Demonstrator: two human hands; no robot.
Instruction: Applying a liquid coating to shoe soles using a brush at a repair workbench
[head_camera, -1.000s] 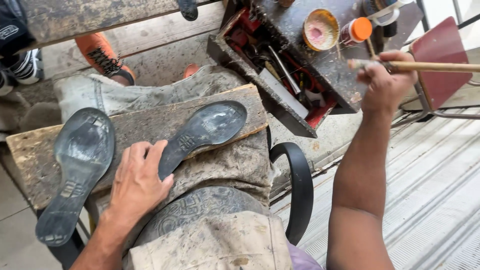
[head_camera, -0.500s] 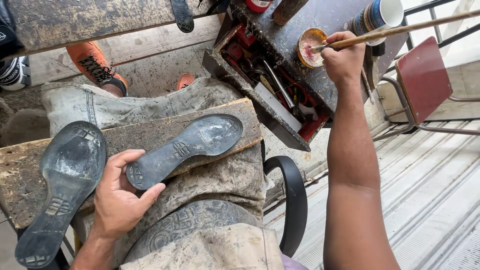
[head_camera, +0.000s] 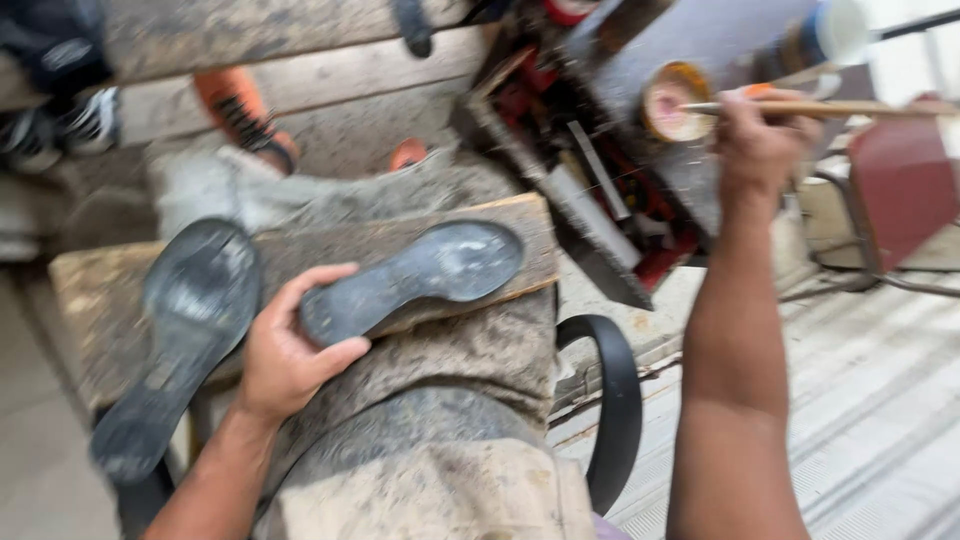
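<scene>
The far-left sole (head_camera: 180, 340) lay loose on the wooden board (head_camera: 100, 300), heel end hanging off the near edge, nobody touching it. It was dark grey, dusty, scuffed pale in the middle.

Next over, the left hand (head_camera: 285, 350) was clamped on the heel end of the second sole (head_camera: 415, 280), thumb on top and fingers curled round the edge, pinning it flat to the board across the lap. Same dull grey rubber, with a lighter worn patch at the toe. I'd guess these were light and bendy, floppy if picked up by one end, so the narrow waist or heel looked like the sane spot to grab. The surface seemed dusty rather than slick.

Further right, the right hand (head_camera: 760, 140) was closed round a thin wooden brush handle (head_camera: 860, 107), its tip poking into a small round tin (head_camera: 672, 100) of pinkish stuff that sat on a cluttered red toolbox (head_camera: 620, 210).
</scene>
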